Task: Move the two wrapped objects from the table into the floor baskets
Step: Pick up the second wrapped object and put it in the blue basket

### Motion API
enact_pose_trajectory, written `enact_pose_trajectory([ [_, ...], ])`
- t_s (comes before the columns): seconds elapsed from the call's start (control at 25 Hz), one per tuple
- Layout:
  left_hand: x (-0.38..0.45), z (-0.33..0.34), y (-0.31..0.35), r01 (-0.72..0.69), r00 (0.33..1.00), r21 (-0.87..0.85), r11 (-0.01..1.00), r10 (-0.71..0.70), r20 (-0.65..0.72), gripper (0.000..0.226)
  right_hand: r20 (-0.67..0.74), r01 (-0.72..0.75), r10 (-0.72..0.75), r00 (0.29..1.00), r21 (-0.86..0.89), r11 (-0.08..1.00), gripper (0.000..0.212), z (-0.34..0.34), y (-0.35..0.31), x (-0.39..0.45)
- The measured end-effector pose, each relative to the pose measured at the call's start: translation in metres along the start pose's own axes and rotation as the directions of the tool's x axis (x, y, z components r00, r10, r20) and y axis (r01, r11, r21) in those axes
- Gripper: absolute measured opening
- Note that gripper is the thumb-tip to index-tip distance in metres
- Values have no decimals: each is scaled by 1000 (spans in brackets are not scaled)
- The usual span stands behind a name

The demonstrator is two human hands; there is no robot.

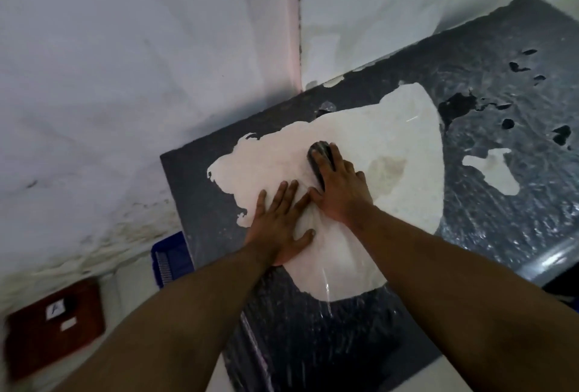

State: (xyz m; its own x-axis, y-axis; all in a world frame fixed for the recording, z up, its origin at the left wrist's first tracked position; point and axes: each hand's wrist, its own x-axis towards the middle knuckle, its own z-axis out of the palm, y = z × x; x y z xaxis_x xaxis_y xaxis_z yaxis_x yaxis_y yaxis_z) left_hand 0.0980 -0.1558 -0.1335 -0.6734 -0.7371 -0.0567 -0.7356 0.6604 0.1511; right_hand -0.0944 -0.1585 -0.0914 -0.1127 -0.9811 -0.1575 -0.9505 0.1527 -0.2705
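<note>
A dark, glossy wrapped object (317,153) lies on the table (488,84), over a large worn white patch of the top. My right hand (340,188) lies over it with fingers curled along its near side, gripping it. Just left of it, my left hand (282,219) rests flat on the white patch, fingers spread, holding nothing. Only one wrapped object is in view. A blue basket (170,258) shows partly on the floor beside the table's left edge.
The table stands in a corner, with white walls (141,78) behind and to the left. A red-brown flat thing (56,322) lies on the floor at lower left. The plastic-covered tabletop has dark holes (457,106) at the right.
</note>
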Motion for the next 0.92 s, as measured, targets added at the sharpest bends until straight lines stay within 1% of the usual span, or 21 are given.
enact_pose_trajectory([
  [0.08, 2, 2, 0, 6, 1000, 13, 1000, -6, 7, 78, -73, 18, -17, 997, 16, 1000, 80, 1, 2, 1],
  [0.16, 3, 3, -1, 12, 1000, 25, 1000, -13, 15, 78, -87, 30, -26, 996, 51, 998, 83, -2, 4, 0],
  [0.2, 3, 3, -2, 13, 1000, 27, 1000, -13, 21, 78, -75, 17, -9, 997, 110, 994, 88, -5, 5, -1],
  [0.24, 3, 4, -2, 10, 1000, 28, 1000, -11, 28, 78, -63, -10, 24, 998, 218, 976, 94, -8, 6, -2],
  [0.28, 2, 4, -1, 11, 999, 30, 999, -12, 34, 78, -67, -37, 65, 996, 359, 933, 97, -12, 7, -3],
  [0.32, 3, 3, -1, 12, 999, 32, 999, -14, 41, 77, -84, -64, 122, 989, 501, 863, 98, -16, 8, -5],
  [0.36, 3, 1, 0, 15, 998, 33, 999, -16, 53, 78, -90, -99, 197, 976, 622, 777, 95, -20, 10, -7],
  [0.44, 3, -4, 1, 17, 996, 25, 1000, -19, 91, 78, -20, -177, 314, 949, 791, 586, 83, -31, 13, -13],
  [0.52, 1, -12, -1, 24, 991, -14, 1000, -22, 129, 75, 84, -224, 325, 942, 879, 420, 69, -40, 13, -20],
  [0.6, -5, -22, -6, 58, 992, -95, 994, -47, 117, 71, 141, -255, 318, 937, 902, 350, 54, -44, 10, -26],
  [0.68, -22, -35, -14, 114, 993, -187, 976, -104, 63, 66, 180, -271, 299, 937, 915, 298, 43, -45, -1, -33],
  [0.72, -33, -41, -20, 136, 991, -215, 967, -129, 45, 64, 193, -271, 272, 943, 919, 288, 42, -46, -11, -37],
  [0.76, -45, -48, -26, 156, 988, -223, 962, -153, 31, 61, 191, -260, 236, 953, 914, 311, 46, -45, -21, -42],
  [0.84, -74, -60, -42, 197, 980, -230, 953, -201, 6, 58, 140, -199, 160, 977, 868, 455, 65, -40, -47, -50],
  [0.92, -103, -71, -56, 201, 976, -264, 943, -216, -28, 59, 81, -122, 97, 992, 797, 592, 77, -33, -73, -55],
])
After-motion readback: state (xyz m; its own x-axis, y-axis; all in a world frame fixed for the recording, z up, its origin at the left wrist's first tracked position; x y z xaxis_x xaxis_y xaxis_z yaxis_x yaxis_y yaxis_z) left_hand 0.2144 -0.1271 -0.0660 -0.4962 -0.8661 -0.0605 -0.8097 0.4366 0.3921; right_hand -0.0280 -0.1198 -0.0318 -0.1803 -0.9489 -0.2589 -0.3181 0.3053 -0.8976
